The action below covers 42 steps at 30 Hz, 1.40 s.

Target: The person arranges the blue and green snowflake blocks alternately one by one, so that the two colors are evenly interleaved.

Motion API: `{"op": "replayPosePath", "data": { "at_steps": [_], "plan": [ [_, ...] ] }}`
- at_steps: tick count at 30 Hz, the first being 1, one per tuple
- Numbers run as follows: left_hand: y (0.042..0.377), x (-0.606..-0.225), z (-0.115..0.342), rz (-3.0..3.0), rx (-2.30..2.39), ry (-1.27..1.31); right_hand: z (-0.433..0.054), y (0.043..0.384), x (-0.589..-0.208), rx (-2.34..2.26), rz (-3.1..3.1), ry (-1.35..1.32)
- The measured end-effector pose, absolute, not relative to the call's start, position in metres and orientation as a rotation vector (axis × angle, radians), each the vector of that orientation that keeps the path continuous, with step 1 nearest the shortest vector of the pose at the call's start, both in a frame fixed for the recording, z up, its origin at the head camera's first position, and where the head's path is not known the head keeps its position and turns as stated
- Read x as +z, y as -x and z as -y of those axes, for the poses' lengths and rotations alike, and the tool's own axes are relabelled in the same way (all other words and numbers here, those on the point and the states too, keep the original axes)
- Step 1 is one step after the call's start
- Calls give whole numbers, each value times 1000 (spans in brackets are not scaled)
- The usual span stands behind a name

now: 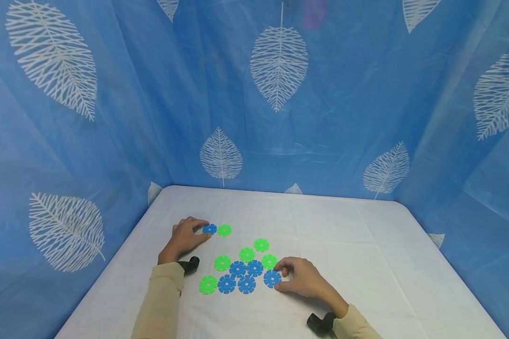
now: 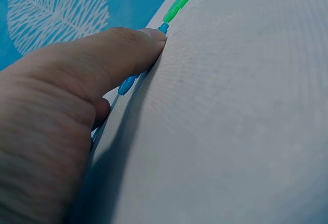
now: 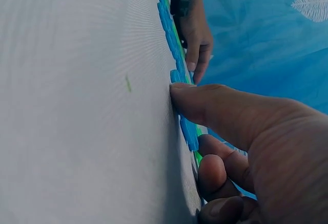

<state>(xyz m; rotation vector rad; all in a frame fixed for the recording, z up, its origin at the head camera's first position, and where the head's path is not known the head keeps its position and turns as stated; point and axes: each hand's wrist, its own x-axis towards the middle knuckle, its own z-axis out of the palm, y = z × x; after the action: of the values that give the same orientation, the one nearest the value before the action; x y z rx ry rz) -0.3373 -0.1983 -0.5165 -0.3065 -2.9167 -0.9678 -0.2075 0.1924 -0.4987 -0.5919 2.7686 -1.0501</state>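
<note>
"Both hands holding something?"

"Yes: left of lower centre, the left hand (image 1: 187, 238) pinches a blue notched disc (image 1: 211, 226), thumb opposite forefinger, beside a green notched disc (image 1: 222, 230). Lower centre, the right hand (image 1: 304, 278) grips a second blue notched disc (image 1: 269, 283) by its edges, on white cloth (image 1: 407, 268)"

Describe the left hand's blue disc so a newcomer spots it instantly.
On the white table, find the left hand. It pinches the blue disc, which has a green disc beside it; every other blue disc lies nearer the head camera.
</note>
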Motion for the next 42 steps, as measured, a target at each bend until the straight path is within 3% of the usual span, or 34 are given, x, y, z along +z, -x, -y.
{"op": "replayPosePath", "data": {
  "at_steps": [42],
  "plan": [
    [339, -518, 198, 2929, -944, 284, -188, 204, -501, -928, -3080, 985]
  ]
}}
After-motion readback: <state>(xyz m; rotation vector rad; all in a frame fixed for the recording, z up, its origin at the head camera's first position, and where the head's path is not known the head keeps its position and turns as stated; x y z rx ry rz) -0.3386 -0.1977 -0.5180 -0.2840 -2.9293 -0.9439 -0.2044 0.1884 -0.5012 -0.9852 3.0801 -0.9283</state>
